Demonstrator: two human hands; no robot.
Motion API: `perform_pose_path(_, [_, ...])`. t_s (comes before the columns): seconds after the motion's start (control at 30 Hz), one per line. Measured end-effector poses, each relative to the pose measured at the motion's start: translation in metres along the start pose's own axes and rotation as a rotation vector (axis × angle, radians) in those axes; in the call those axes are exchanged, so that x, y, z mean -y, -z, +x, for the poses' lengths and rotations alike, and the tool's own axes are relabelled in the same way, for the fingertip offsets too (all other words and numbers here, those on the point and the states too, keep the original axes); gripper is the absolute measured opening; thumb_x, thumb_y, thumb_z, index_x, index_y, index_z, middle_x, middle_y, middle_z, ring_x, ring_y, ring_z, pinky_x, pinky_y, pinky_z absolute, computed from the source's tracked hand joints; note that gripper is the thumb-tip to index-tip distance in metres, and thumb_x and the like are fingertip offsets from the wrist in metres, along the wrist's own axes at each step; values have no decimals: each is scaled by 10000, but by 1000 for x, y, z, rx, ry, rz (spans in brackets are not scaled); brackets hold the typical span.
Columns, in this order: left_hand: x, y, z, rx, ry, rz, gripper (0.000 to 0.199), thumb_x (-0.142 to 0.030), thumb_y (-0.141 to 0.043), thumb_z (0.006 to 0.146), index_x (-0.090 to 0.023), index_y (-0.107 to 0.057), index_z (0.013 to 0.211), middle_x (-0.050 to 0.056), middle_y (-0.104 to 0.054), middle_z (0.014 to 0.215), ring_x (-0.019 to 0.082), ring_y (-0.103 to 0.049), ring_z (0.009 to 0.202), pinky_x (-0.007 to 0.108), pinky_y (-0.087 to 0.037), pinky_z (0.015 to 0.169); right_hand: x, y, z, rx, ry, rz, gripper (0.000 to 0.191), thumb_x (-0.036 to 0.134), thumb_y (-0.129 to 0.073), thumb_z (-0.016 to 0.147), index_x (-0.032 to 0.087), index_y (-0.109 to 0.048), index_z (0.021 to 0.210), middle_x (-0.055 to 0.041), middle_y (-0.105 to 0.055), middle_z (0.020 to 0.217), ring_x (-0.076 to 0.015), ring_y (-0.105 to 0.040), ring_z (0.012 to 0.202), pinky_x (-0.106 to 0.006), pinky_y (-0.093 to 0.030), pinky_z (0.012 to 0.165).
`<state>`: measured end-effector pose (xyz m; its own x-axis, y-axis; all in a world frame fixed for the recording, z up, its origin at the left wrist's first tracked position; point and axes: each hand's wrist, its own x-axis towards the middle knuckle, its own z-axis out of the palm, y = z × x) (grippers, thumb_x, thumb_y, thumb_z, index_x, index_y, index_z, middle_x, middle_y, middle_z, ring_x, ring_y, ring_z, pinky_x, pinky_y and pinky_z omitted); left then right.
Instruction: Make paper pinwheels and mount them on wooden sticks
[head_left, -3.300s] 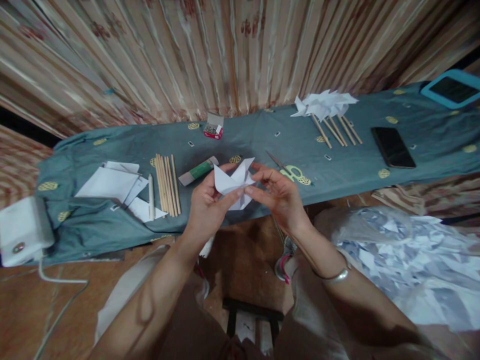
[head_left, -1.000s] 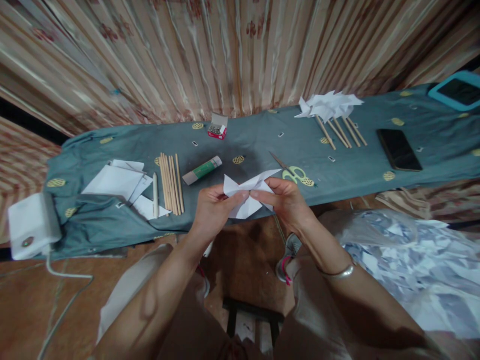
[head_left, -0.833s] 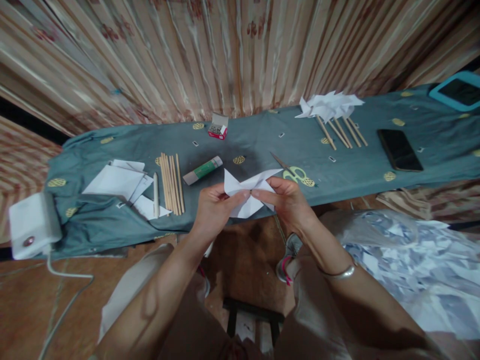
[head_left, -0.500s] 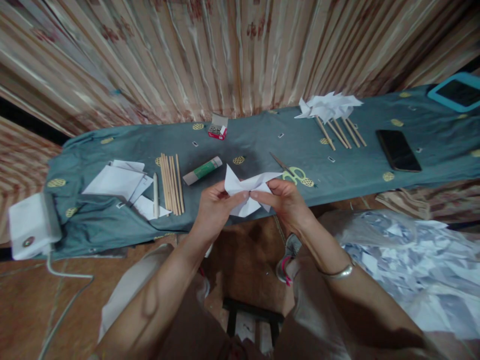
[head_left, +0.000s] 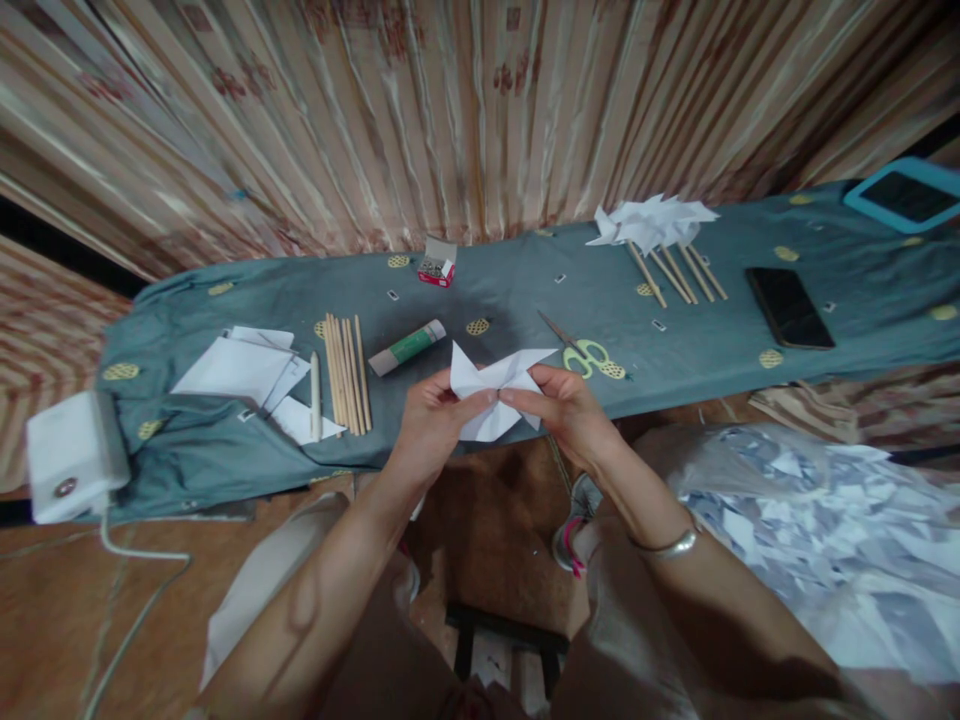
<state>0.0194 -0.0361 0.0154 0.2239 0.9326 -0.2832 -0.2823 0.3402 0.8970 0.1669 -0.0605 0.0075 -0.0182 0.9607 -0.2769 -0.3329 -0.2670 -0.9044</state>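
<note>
A white paper pinwheel (head_left: 487,425) is held between my two hands above the table's front edge. My left hand (head_left: 433,415) pinches its left side, the thumb pressed near the centre. On the opposite side my right hand (head_left: 566,405) grips the paper, its thumb also reaching the centre, so both thumb tips nearly meet. The fingers behind the paper are hidden. Just beyond the right hand lie scissors (head_left: 583,357) with light green handles. A green-and-grey glue stick (head_left: 407,347) rests beyond the left hand.
Wooden sticks (head_left: 346,375), a white pen-like tool (head_left: 315,395) and paper sheets (head_left: 238,370) lie left. A small red box (head_left: 436,268) stands behind. Pinwheels on sticks (head_left: 656,222), a phone (head_left: 789,307) and a blue-framed tablet (head_left: 862,195) are right. A bag of paper scraps (head_left: 817,510) sits lower right.
The pinwheel has tipped slightly, showing its blades flatter to me. Both hands keep hold of it, with thumbs still at the centre. The view has shifted a little.
</note>
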Motion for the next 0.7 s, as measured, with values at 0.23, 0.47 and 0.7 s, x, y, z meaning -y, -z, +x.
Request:
perform_pose_path(0.23, [3,4,2,3,20,-38,346,-283,-904,459,-145,-725,722,-5,-719,678,114,-603,573,242,-488,605,-2,-5,1,29,-13,79,285,354,-876,546,196,-736,738,17,-739,716,-120,-609,613,-266,-483,675])
perform_pose_path(0.47, [8,10,4,-13,28,-66,374,-268,-907,452,-131,-732,753,-15,-703,645,98,-580,552,224,-463,590,-15,-7,8,21,-39,97,330,385,-886,555,199,-757,795,12,-757,737,-117,-631,621,-244,-480,652])
perform_pose_path(0.7, [9,18,4,-50,22,-47,365,-319,-904,450,-130,-707,693,-17,-680,603,95,-544,517,219,-421,548,-24,-12,16,56,-63,100,334,391,-897,522,191,-753,748,6,-756,724,-125,-639,625,-260,-498,702])
